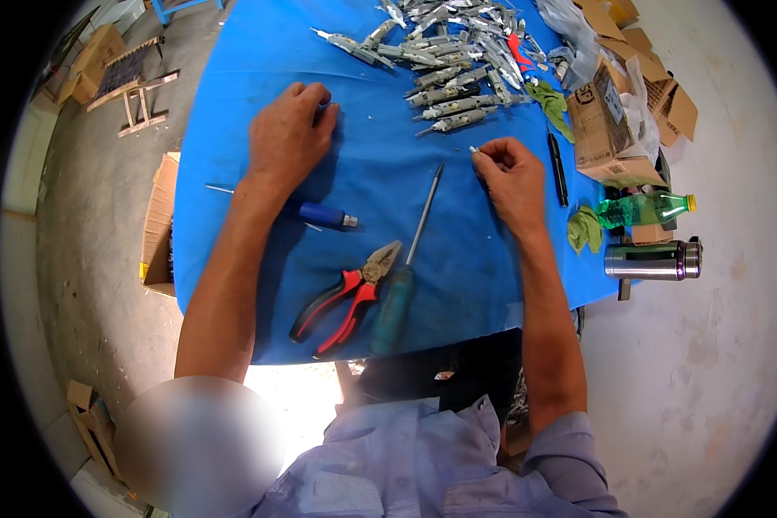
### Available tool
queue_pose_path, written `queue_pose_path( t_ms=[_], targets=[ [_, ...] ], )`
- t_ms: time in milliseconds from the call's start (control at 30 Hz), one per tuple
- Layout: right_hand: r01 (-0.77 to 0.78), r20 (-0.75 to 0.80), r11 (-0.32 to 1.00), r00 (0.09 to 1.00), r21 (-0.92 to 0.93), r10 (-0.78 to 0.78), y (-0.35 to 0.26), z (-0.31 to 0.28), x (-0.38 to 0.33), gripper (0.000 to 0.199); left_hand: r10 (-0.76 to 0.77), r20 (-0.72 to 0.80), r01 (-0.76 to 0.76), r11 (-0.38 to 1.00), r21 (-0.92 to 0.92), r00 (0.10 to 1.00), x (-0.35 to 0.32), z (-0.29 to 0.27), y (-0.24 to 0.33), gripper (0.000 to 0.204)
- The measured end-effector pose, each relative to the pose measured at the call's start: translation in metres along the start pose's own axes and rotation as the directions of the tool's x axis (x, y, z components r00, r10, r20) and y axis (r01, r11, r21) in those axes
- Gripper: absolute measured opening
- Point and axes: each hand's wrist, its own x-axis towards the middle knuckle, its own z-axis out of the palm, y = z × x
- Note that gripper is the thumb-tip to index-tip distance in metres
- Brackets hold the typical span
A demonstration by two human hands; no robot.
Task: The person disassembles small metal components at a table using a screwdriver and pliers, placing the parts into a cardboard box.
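My right hand [514, 180] pinches a small white piece [474, 150] between thumb and fingertips, just above the blue cloth [380, 142]. My left hand [290, 131] rests on the cloth with its fingers curled in; whatever they may hold is hidden. A blue-handled screwdriver [324, 214] lies partly under my left forearm. Between my arms are pliers [372, 271] with red and black handles, their jaws nearly together. Beside them, a long screwdriver with a green handle [393, 309] points away from me. Several grey slender device parts [457, 115] lie in a heap beyond my hands.
A red-handled tool [518, 55] sits in the heap. Along the right edge are a black pen [558, 168], a green cloth [585, 230], a green bottle [641, 209] and a steel flask [649, 260]. Cardboard boxes [597, 129] stand behind them. Another box [159, 229] adjoins the left edge.
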Motion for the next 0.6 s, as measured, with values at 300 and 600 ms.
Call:
queue_pose_path(
  t_ms=[300, 600],
  targets=[
    [0.188, 0.050, 0.968, 0.982, -0.168, -0.182, -0.010, 0.016, 0.012, 0.011, 0.009, 0.004, -0.009, 1.000, 0.011, 1.000, -0.001, -0.004, 0.001, 0.016],
    [0.413, 0.150, 0.794, 0.909, -0.446, -0.389, -0.015, 0.019, 0.015, 0.010, 0.034, -0.041, -0.035, 0.999, -0.024, 0.999, -0.001, 0.001, -0.002, 0.016]
  ],
)
